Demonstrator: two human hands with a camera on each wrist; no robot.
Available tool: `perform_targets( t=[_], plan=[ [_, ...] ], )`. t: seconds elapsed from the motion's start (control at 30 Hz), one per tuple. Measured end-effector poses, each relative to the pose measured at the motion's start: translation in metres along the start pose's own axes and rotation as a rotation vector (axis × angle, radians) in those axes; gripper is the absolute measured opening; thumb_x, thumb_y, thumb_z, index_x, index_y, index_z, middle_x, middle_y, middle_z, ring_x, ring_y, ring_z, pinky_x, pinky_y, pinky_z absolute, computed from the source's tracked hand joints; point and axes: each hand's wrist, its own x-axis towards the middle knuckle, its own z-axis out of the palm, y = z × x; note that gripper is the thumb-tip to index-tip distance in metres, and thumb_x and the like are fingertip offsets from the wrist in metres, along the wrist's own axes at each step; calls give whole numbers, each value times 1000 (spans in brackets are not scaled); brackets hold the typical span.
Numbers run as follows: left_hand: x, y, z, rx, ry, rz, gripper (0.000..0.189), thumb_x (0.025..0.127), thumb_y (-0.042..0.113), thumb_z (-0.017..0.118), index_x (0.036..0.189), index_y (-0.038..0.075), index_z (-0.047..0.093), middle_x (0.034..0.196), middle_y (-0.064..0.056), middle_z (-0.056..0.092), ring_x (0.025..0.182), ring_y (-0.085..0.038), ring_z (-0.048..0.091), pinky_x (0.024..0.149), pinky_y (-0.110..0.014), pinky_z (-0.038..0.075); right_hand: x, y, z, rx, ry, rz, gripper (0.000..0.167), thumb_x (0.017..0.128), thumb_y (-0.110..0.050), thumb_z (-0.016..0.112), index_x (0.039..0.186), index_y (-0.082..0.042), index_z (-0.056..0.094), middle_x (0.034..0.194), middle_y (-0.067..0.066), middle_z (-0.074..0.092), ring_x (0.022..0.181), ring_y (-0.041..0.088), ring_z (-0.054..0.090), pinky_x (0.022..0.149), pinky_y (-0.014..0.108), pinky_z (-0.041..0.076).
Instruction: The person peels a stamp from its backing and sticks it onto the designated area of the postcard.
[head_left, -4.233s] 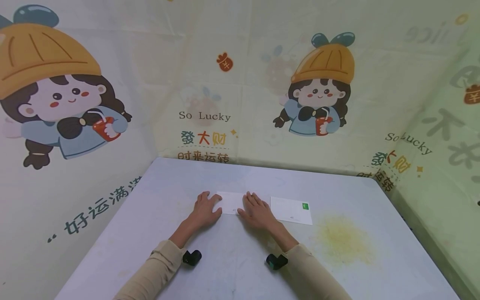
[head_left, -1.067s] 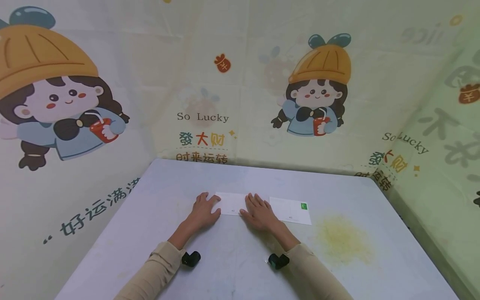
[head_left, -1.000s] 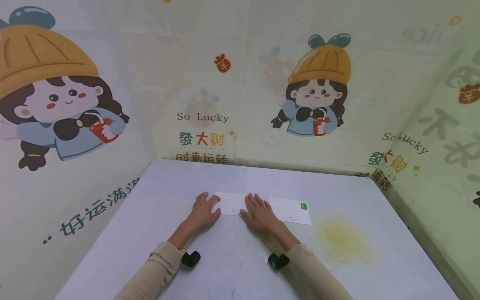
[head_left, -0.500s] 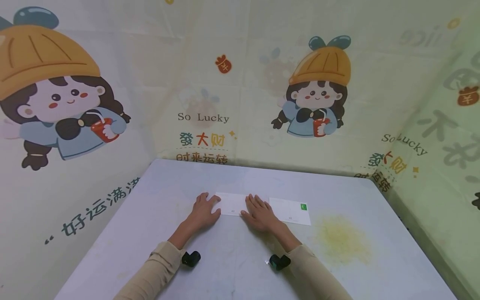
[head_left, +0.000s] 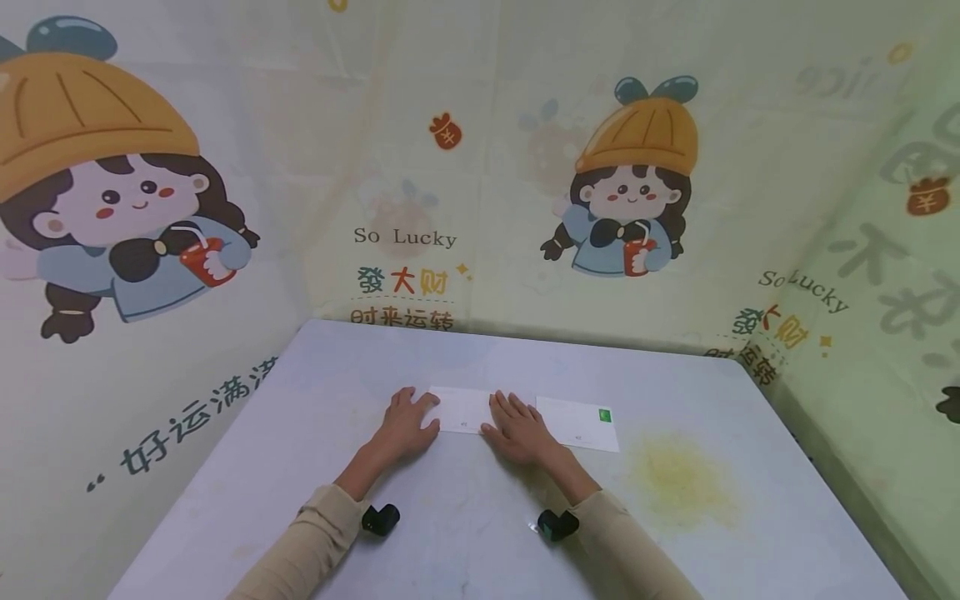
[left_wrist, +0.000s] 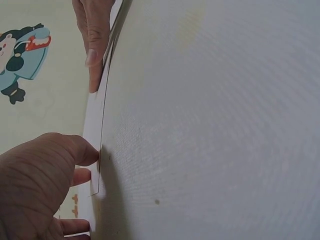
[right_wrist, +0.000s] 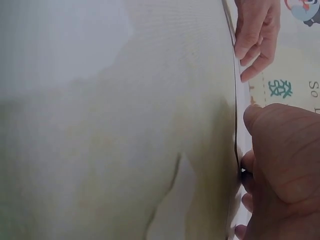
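A white envelope or card [head_left: 463, 408] lies flat near the middle of the table, small print at its lower edge. My left hand [head_left: 407, 423] touches its left end with spread, slightly bent fingers; in the left wrist view the thumb [left_wrist: 86, 151] meets the near edge. My right hand [head_left: 520, 427] rests flat across its right part, hiding that end. Beyond the right hand lies a second white envelope or card [head_left: 573, 423] with a green stamp-like mark [head_left: 604, 415] in its upper right corner. The right wrist view shows the right hand [right_wrist: 290, 160] along the paper's edge.
The white table [head_left: 465, 533] has a yellowish stain [head_left: 682, 477] on the right. Printed cloth walls [head_left: 495, 200] stand behind it and at both sides. A small black camera sits at each wrist, the left camera [head_left: 381, 520] and the right camera [head_left: 558, 525].
Both hands keep nearly the same pose on the paper. The head view shifts very slightly; nothing is taken up or let go.
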Motion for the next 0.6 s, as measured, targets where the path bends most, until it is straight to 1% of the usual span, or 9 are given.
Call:
perform_targets(
  t=[0.2, 0.33, 0.6],
  plan=[
    [0, -1, 0, 3, -4, 2, 41, 98, 23, 65, 136, 10, 59, 152, -30, 34, 143, -47, 30, 113, -62, 34, -1, 2, 3, 4, 1, 6, 65, 110, -41, 38, 159, 1, 28, 167, 17, 24, 155, 40, 19, 119, 63, 18],
    [1, -2, -2, -4, -2, 15, 41, 98, 23, 64, 136, 10, 59, 152, -31, 34, 143, -47, 30, 113, -63, 34, 0, 4, 5, 15, 23, -3, 65, 110, -41, 37, 159, 0, 28, 167, 17, 24, 155, 39, 19, 120, 63, 18],
    [1, -3, 1, 2, 8, 29, 39, 98, 22, 64, 134, 9, 59, 151, -33, 35, 143, -49, 31, 112, -63, 33, -1, 9, 6, 77, 53, -8, 64, 110, -40, 38, 159, 0, 29, 167, 18, 25, 155, 38, 20, 120, 62, 17]
  ],
)
